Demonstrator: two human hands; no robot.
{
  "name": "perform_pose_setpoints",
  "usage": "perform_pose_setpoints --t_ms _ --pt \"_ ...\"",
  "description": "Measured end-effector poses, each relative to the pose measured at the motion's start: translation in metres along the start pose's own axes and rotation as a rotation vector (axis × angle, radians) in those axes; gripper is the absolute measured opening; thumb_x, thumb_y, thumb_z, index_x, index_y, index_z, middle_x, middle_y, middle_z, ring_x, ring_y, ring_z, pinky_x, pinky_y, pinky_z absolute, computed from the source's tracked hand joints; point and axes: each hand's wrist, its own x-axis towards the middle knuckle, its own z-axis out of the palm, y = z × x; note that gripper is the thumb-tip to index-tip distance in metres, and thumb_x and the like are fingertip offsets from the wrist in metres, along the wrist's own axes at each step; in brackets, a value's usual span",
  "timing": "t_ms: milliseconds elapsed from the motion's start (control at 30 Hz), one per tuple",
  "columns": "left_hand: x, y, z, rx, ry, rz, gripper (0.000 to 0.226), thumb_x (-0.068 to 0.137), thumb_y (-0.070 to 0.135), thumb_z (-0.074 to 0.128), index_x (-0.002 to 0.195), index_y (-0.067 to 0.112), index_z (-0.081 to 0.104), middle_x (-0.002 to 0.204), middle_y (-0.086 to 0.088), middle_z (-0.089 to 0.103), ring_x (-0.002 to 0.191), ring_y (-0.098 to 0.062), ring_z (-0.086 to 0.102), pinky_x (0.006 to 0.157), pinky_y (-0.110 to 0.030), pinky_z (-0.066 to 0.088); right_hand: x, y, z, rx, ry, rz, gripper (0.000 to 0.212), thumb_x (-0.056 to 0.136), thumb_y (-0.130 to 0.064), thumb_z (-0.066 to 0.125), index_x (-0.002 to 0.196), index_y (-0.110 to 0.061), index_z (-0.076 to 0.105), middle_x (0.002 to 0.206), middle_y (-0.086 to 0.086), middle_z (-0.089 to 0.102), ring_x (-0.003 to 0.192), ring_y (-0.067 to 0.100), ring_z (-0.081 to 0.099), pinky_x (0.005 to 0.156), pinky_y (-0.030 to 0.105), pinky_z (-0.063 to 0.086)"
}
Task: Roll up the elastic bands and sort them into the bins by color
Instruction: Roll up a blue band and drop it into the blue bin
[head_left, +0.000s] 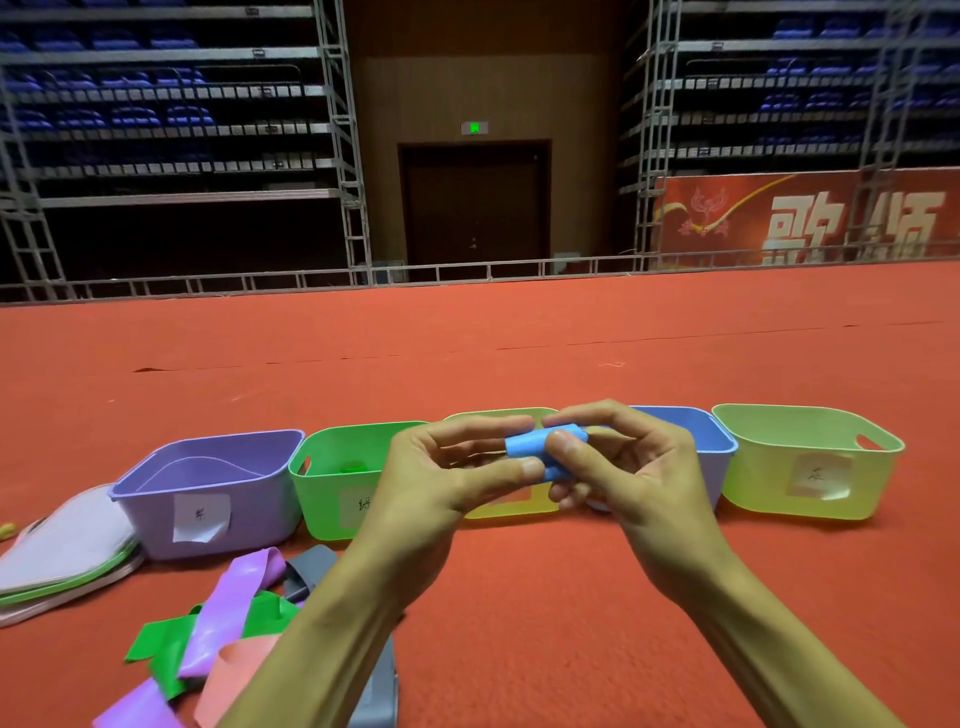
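A rolled blue elastic band (535, 447) is held in the air between both hands, above the row of bins. My left hand (441, 483) pinches its left end between thumb and fingers. My right hand (628, 467) pinches its right side, thumb in front. Behind the hands stand a purple bin (208, 499), a green bin (332, 478), a yellow bin (498, 512) mostly hidden, a blue bin (711, 441) and a light green bin (805, 462). Loose purple (234, 603), green (156, 644), pink (234, 670) and grey (311, 566) bands lie in a heap at lower left.
The bins stand in a row on red carpet (571, 597), each with a paper label. A stack of flat pale pouches (57, 556) lies left of the purple bin. A metal rail, seating tiers and a dark door are far behind.
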Motion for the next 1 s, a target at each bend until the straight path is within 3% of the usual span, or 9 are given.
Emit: perform_pose_setpoints --t_ms 167,267,400,533,600,733,900,1000 --pt "0.001 0.003 0.004 -0.068 -0.001 -0.066 0.046 0.066 0.022 0.087 0.104 -0.002 0.077 0.106 -0.022 0.076 0.096 -0.026 0.074 0.082 -0.028 0.060 -0.002 0.003 0.000 -0.001 0.009 -0.014 0.018 0.084 -0.014 0.073 0.100 -0.006 0.075 0.076 0.017 0.072 0.059 0.020 0.065 0.063 0.030 0.056" --pt "0.002 0.002 0.005 -0.088 0.006 -0.109 0.038 0.068 0.016 0.080 0.099 -0.005 0.077 0.101 -0.023 0.076 0.088 -0.023 0.074 0.077 -0.023 0.059 -0.004 0.006 -0.002 -0.011 -0.003 -0.017 0.020 0.084 -0.012 0.073 0.101 -0.004 0.074 0.071 0.007 0.070 0.062 0.019 0.065 0.064 0.031 0.056" --pt "0.006 0.000 0.005 -0.125 0.035 -0.153 0.043 0.061 0.006 0.081 0.101 -0.008 0.075 0.101 -0.025 0.076 0.091 -0.028 0.075 0.079 -0.025 0.061 -0.004 0.009 -0.006 -0.006 -0.004 0.040 0.027 0.083 -0.009 0.082 0.107 -0.004 0.071 0.085 0.017 0.075 0.067 0.023 0.068 0.069 0.031 0.057" --pt "0.009 -0.005 0.009 -0.092 0.080 -0.145 0.048 0.053 0.004 0.083 0.100 -0.004 0.076 0.096 -0.024 0.077 0.088 -0.027 0.076 0.074 -0.024 0.060 -0.001 0.011 -0.013 0.105 -0.002 0.169 0.035 0.077 -0.011 0.081 0.109 -0.003 0.070 0.086 0.021 0.073 0.071 0.026 0.069 0.071 0.034 0.059" --pt "0.011 -0.010 0.011 -0.073 0.094 -0.142 0.049 0.052 0.003 0.084 0.100 -0.003 0.076 0.097 -0.024 0.077 0.092 -0.030 0.076 0.076 -0.025 0.061 0.000 0.011 -0.015 0.126 0.039 0.229 0.036 0.074 -0.011 0.087 0.103 0.002 0.072 0.087 0.024 0.073 0.071 0.025 0.069 0.071 0.031 0.060" --pt "0.014 -0.024 0.016 -0.056 0.113 -0.140 0.047 0.050 0.000 0.087 0.096 0.002 0.078 0.095 -0.023 0.077 0.087 -0.027 0.075 0.074 -0.024 0.059 0.000 0.017 -0.024 0.209 0.109 0.333 0.039 0.068 -0.007 0.083 0.103 0.008 0.074 0.101 0.025 0.076 0.078 0.020 0.070 0.070 0.023 0.059" --pt "0.019 -0.036 0.023 -0.181 0.053 -0.118 0.049 0.052 0.007 0.085 0.101 0.002 0.076 0.098 -0.017 0.078 0.089 -0.019 0.075 0.081 -0.023 0.060 0.000 0.027 -0.036 0.201 0.164 0.293 0.044 0.064 -0.005 0.083 0.106 0.005 0.075 0.102 0.026 0.076 0.084 0.025 0.070 0.067 0.023 0.057" --pt "0.023 -0.043 0.026 -0.206 0.021 -0.148 0.042 0.060 0.003 0.081 0.101 0.000 0.076 0.101 -0.018 0.078 0.091 -0.020 0.075 0.082 -0.023 0.060 -0.002 0.035 -0.043 0.162 0.185 0.224 0.054 0.056 -0.016 0.094 0.105 0.000 0.077 0.103 0.030 0.074 0.084 0.029 0.068 0.068 0.025 0.057"
